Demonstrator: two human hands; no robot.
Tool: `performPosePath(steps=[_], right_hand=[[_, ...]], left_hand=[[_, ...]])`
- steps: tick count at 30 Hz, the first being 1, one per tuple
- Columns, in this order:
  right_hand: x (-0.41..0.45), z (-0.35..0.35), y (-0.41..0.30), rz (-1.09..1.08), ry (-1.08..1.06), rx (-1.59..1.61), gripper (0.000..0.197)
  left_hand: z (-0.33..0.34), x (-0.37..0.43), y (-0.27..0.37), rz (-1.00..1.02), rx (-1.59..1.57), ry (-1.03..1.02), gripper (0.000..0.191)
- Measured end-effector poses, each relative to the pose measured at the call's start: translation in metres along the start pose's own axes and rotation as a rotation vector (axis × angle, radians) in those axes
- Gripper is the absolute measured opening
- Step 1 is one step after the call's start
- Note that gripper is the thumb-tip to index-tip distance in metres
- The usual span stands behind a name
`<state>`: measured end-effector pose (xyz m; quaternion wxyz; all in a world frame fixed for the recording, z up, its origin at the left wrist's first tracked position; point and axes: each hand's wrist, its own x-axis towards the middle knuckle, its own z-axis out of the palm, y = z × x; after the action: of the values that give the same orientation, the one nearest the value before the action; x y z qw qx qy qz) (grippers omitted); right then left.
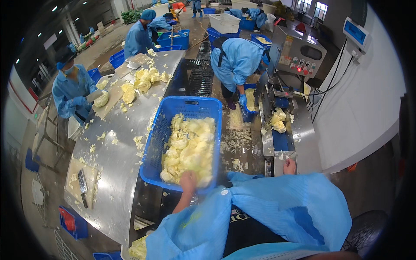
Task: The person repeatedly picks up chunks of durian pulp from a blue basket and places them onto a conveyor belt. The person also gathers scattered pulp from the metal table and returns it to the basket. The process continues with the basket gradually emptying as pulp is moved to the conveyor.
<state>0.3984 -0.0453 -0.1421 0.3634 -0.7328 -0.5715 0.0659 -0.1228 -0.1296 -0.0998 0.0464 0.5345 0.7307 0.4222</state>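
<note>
A blue plastic basket (pixel 152 143) stands before me, filled with pale yellow cabbage pieces (pixel 188 143). My left hand (pixel 188 182) reaches over its near rim and touches the cabbage; motion blur and the leaves hide whether it grips any. To the right, my right hand (pixel 289 166) is at the near end of a metal cutting machine's feed channel (pixel 297 143), its fingers curled and nothing visible in them. Farther along that channel, a clump of cabbage (pixel 278 120) lies on the blue conveyor belt (pixel 280 141).
Left is a steel table (pixel 120 159) with cabbage scraps, a cutting board (pixel 73 182) and a kitchen knife (pixel 82 183). Across it, a person (pixel 73 87) cuts a cabbage. Another person (pixel 240 61) bends over a blue crate (pixel 250 115) beside the machine. A control box (pixel 297 53) stands above.
</note>
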Motion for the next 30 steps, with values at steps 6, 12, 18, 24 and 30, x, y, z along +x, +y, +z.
performPosePath(steps=[6,12,18,24,30], right_hand=[[-0.032,-0.017,0.048,-0.035,0.027,0.012,0.016],[-0.045,-0.014,0.072,-0.031,0.102,0.019,0.015],[-0.055,0.002,0.042,-0.065,0.120,-0.153,0.019],[-0.057,0.022,0.011,-0.021,-0.006,-0.043,0.014],[-0.076,0.011,-0.027,0.052,-0.083,-0.031,0.012]], left_hand=[[-0.027,0.010,-0.036,-0.035,0.258,0.006,0.020],[-0.024,0.008,-0.044,-0.006,0.260,-0.106,0.023],[-0.029,0.010,-0.037,-0.037,0.239,-0.144,0.022],[-0.028,0.009,-0.039,-0.015,0.202,-0.108,0.022],[-0.032,0.009,-0.039,-0.001,0.231,-0.100,0.023]])
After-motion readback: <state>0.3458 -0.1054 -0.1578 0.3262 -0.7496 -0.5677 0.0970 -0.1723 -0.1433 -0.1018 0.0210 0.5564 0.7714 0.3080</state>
